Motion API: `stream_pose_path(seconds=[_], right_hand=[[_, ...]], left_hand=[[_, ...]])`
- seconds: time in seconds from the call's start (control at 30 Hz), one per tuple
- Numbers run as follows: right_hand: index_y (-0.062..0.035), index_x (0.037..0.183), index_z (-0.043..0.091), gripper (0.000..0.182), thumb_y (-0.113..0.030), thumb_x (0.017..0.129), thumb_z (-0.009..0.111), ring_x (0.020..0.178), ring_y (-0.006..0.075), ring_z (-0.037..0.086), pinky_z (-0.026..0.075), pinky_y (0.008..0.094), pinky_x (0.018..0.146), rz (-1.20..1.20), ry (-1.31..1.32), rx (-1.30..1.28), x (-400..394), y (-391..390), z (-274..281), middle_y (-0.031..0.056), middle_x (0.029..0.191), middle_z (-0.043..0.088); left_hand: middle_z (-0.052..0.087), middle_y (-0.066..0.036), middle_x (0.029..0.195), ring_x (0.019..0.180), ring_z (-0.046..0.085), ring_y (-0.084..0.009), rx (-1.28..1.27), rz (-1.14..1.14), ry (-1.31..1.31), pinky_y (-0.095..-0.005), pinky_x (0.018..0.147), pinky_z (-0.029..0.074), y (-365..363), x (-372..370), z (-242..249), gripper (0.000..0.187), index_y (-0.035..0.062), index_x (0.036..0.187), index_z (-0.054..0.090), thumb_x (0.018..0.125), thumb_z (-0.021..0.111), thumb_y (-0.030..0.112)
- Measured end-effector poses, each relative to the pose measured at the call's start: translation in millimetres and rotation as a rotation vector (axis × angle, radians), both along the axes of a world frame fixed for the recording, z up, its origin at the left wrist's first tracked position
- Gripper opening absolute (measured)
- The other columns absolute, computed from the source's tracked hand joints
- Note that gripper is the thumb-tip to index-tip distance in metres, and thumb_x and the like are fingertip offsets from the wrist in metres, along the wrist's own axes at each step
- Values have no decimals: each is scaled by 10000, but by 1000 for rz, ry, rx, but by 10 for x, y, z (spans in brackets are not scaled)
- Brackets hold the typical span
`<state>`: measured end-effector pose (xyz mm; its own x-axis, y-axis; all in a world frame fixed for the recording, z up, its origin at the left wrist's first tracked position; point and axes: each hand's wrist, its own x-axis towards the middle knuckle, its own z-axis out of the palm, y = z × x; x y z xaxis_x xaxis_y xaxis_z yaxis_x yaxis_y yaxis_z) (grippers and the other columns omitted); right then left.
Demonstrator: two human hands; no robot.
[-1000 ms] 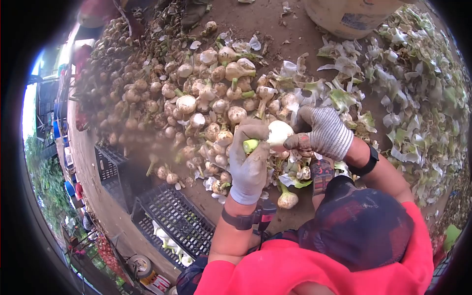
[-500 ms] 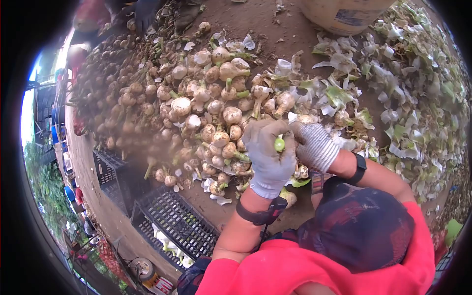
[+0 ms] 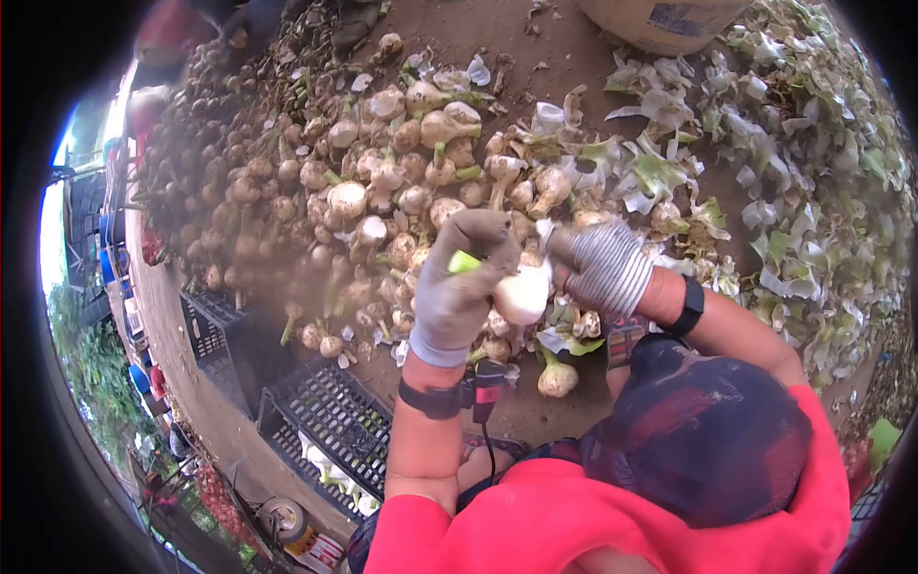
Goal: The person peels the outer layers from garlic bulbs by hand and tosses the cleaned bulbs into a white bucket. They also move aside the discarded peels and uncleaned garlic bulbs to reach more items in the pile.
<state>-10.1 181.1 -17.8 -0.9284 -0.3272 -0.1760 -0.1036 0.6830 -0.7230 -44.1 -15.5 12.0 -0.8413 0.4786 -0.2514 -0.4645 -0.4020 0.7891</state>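
Observation:
My left hand, in a dirty pale glove, is closed around a peeled white garlic bulb. The bulb's short green stem sticks out between thumb and fingers. Close beside it on the right is my right hand, in a glove with grey stripes. Its fingers are bent together next to the bulb, and a small white scrap shows at their tips; what they grip is not clear. Below and beyond both hands spreads a heap of unpeeled, soil-stained garlic bulbs. One loose bulb lies near my body.
Black plastic crates stand at the lower left, one with white bulbs inside. Peeled skins and leaves cover the right side. A pale bucket stands at the top. Another person's dark-gloved hand is at the upper left.
My left hand has moved left and turned, bringing the white bulb into view where only the green stem end showed before. My right hand has shifted slightly and its fingers are now apart from the left hand.

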Motion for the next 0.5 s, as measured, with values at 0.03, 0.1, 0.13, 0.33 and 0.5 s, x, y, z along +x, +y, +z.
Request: stream_pose_path(seconds=[0.03, 0.1, 0.13, 0.33, 0.5], right_hand=[[-85, 781, 607, 142, -219, 735, 597, 612, 362, 618, 493, 449, 557, 34, -76, -21, -42, 27, 21, 161, 632, 604], [-95, 721, 619, 102, -195, 726, 597, 583, 316, 621, 486, 407, 529, 221, -151, -124, -55, 116, 28, 120, 603, 608], [-98, 696, 623, 97, -186, 727, 597, 556, 258, 621, 479, 385, 521, 328, -245, -258, -15, 161, 164, 87, 582, 610], [3, 847, 646, 388, -378, 823, 579, 567, 329, 605, 470, 388, 491, -291, -1153, -1378, 398, 1097, 233, 158, 685, 614], [-85, 1217, 539, 563, -370, 758, 698, 837, 358, 643, 522, 388, 730, -19, -267, -247, -53, 285, 492, 188, 972, 651]], left_hand=[[555, -93, 858, 762, 546, -190, 264, -29, -39, -314, 738, 451, 3, -22, 10, 420, -1, 1134, 485, 733, 579, 79], [485, -45, 748, 691, 471, -179, 590, 58, -175, -299, 649, 386, -13, -17, -117, 366, 7, 1046, 524, 709, 588, 135], [449, -24, 720, 674, 439, -163, 695, 52, -244, -305, 640, 370, -50, -46, -143, 269, 36, 951, 536, 711, 582, 148], [433, 25, 683, 673, 416, -117, 962, 354, -334, -271, 652, 335, -113, -47, -160, 184, 107, 721, 461, 769, 638, 133], [425, 21, 642, 630, 390, -138, 1027, 428, -492, -289, 624, 319, 141, 86, -304, 271, 114, 658, 453, 797, 635, 260]])
